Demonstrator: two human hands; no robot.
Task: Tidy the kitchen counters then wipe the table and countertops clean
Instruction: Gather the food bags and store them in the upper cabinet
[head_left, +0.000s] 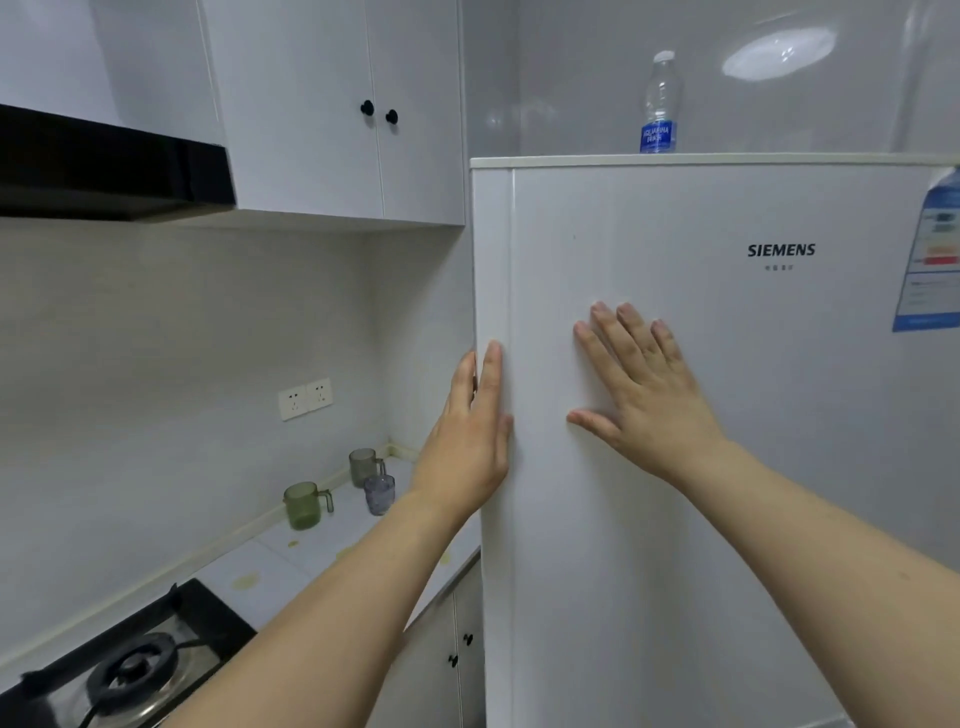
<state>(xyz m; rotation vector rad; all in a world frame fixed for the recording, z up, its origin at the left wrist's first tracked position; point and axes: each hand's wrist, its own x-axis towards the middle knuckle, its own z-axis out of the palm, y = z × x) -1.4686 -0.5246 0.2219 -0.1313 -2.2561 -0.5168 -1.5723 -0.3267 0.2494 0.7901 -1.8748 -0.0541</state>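
A white fridge (727, 415) fills the right half of the view, its door closed. My right hand (639, 395) lies flat on the door front with fingers spread. My left hand (467, 436) rests on the door's left edge, fingers straight and pointing up, holding nothing. To the left, the white countertop (291, 571) carries yellowish stains. On it stand a green mug (304, 505), a grey mug (364, 466) and a clear cup (380, 493) near the back corner.
A water bottle (660, 104) stands on top of the fridge. A black gas hob (130, 670) sits at the lower left under a black hood (104, 166). White wall cupboards (337, 114) hang above; base cabinet doors (457, 649) stand below the counter.
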